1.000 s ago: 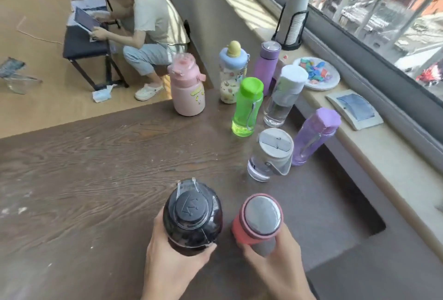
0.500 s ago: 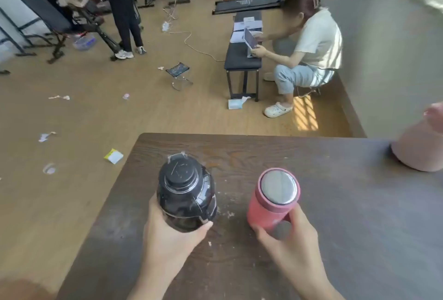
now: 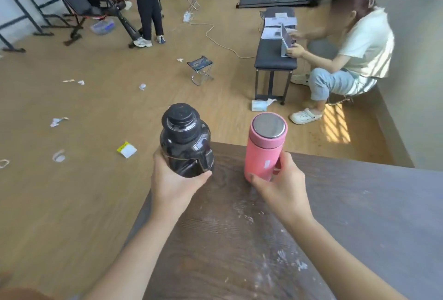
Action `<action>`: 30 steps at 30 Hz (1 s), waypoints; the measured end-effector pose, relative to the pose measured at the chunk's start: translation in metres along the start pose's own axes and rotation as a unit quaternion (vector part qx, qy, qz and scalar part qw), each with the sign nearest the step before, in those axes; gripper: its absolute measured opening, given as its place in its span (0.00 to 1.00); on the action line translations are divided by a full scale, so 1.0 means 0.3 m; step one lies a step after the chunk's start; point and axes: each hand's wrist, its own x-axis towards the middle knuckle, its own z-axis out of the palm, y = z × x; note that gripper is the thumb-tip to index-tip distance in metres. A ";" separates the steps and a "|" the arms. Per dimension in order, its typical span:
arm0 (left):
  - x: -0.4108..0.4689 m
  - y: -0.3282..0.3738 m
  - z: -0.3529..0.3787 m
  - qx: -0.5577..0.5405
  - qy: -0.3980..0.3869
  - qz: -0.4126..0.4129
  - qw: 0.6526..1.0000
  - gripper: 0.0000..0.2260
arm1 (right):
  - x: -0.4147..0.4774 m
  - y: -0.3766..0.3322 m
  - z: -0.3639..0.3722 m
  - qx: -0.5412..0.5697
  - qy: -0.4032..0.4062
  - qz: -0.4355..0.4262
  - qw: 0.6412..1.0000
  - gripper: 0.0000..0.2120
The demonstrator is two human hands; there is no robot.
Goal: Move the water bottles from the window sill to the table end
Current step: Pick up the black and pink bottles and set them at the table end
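Now at the table [image 3: 359, 216] end — two bottles upright.
Left hand [image 3: 172, 187] grips the black bottle [image 3: 185, 144] at the corner; right hand [image 3: 280, 187] grips the pink bottle [image 3: 263, 148] just beside.

Black bottle [image 3: 185, 142]: round-bodied, capped, upright, at table [image 3: 347, 216] corner. Pink bottle [image 3: 265, 146]: cylindrical, steel-topped lid, upright, near far edge.

Worktop [image 3: 335, 216] bare from 12 round to 4 o'clock; only white smears on the wood. Far corner at 12 occupied: black bottle [image 3: 185, 141] and pink bottle [image 3: 265, 147] upright, narrow gap between them. Beyond the far edge, at 9 to 11, open floor [image 3: 72, 192].
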 end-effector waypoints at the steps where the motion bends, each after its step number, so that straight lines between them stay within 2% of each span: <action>1: 0.010 -0.008 0.006 0.005 -0.004 0.000 1.000 0.49 | 0.007 0.005 0.006 -0.007 0.002 0.002 1.000 0.20; 13: 0.045 -0.043 0.029 -0.001 -0.042 -0.011 0.999 0.50 | 0.019 0.029 0.040 -0.034 0.012 -0.008 0.999 0.25; 18: 0.004 -0.036 0.020 -0.007 -0.056 -0.023 0.998 0.49 | 0.024 0.050 0.018 -0.057 -0.027 -0.019 0.998 0.30; 21: -0.121 -0.014 0.029 -0.017 -0.025 -0.047 0.998 0.44 | -0.022 0.070 -0.033 -0.062 -0.032 -0.024 0.997 0.38; 23: -0.252 0.019 0.053 0.003 0.015 -0.053 0.998 0.41 | -0.068 0.105 -0.093 -0.052 -0.012 -0.030 0.998 0.36; 26: -0.464 0.083 0.128 0.014 0.010 0.004 1.000 0.31 | -0.155 0.182 -0.224 -0.040 0.013 -0.036 0.998 0.31; 30: -0.700 0.167 0.311 0.030 -0.098 0.110 0.989 0.26 | -0.314 0.320 -0.460 -0.001 0.058 -0.005 0.998 0.28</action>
